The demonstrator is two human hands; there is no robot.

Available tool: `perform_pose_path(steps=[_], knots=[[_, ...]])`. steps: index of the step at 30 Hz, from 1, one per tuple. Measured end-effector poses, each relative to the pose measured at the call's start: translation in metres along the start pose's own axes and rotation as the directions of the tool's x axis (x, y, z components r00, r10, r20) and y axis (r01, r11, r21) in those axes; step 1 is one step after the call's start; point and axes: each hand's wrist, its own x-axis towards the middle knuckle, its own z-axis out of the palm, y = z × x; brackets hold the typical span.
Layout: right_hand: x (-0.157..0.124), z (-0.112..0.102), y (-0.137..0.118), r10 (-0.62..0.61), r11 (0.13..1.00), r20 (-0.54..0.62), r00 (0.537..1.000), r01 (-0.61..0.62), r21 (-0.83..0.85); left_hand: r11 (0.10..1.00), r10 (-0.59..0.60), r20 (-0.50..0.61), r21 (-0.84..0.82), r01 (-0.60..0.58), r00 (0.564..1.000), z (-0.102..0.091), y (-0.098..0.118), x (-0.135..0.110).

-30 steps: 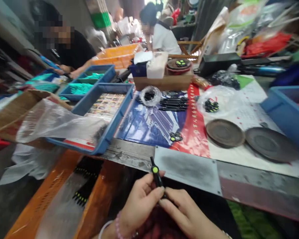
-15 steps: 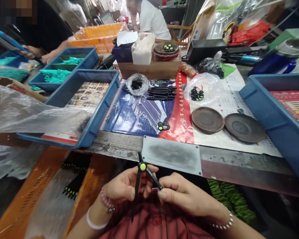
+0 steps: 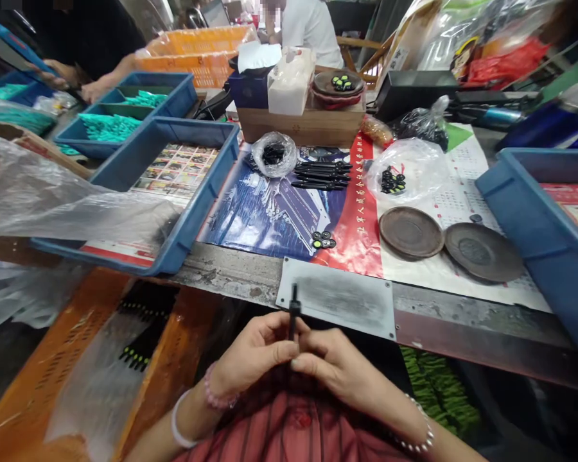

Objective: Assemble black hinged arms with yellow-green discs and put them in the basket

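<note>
A black compass (image 3: 294, 317) is upright in front of my chest, its short handle pointing up. My left hand (image 3: 255, 353) pinches it from the left between thumb and fingers. From the other side, my right hand (image 3: 330, 366) closes on it too, thumb against its legs. The lower legs are largely hidden by my hands. Just beyond them, a metal plate (image 3: 337, 298) is fixed to the bench edge. Small round black parts (image 3: 323, 240), one with a yellow-green face, lie on the blue poster behind it.
Slim black pieces (image 3: 322, 174) lie in a row near a bag of black parts (image 3: 273, 154). Two brown dishes (image 3: 411, 232) sit to the right. Blue trays (image 3: 228, 144) flank the bench. An orange crate (image 3: 101, 282) stands below left. A co-worker's hands (image 3: 94, 88) are at far left.
The compass legs, spread apart earlier, are now together, and its yellow-green round face no longer shows. My hands have come closer together around it. The view has shifted slightly.
</note>
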Motion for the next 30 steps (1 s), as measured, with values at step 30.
perform_pose_path(steps=[30], knots=[[0.034, 0.015, -0.011, 0.011, 1.000, -0.169, 0.986, -0.009, 0.009, 0.792, -0.217, 0.074, -0.569, 0.220, 0.973, -0.016, -0.008, -0.041]])
